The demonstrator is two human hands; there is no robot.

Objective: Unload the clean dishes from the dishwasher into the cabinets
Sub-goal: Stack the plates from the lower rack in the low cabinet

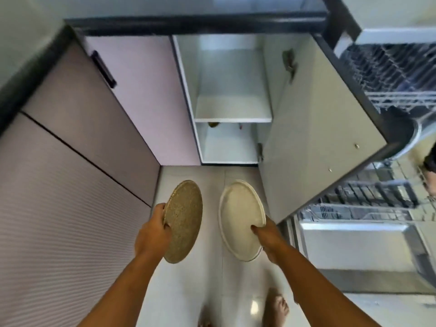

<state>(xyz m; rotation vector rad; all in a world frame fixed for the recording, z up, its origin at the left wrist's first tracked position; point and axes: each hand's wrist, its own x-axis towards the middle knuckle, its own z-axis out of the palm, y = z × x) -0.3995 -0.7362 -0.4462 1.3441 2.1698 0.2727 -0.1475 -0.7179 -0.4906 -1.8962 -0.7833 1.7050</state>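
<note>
two plates are held out over the pale floor (188, 291), one in each hand, in front of an open lower cabinet (232, 100). the left hand (151, 237) grips the speckled brown plate (183, 220) at its left rim, thumb on the near face and fingers wrapped behind, so the plate stands tilted on edge with its face turned toward the right. the right hand (266, 234) holds the white plate (240, 220) at its lower right rim, thumb pressed on the inner face and the other fingers hidden behind it; this plate is also tilted up on edge, its hollow side facing left. the two plates sit side by side, near each other but not touching. ahead, the cabinet is white inside, with one shelf (233, 119) across the middle; a small dark object shows just under the shelf, too blurred to identify. its door (313, 128) swings open to the right, hinges visible on the inner edge. to the left are closed lilac cabinet fronts with a dark handle (103, 69). at the right, beyond the open door, the dishwasher (377, 208) stands open, its wire racks pulled out; the upper rack (396, 76) looks blurred. bare feet (276, 305) show on the floor at the bottom of the view.
</note>
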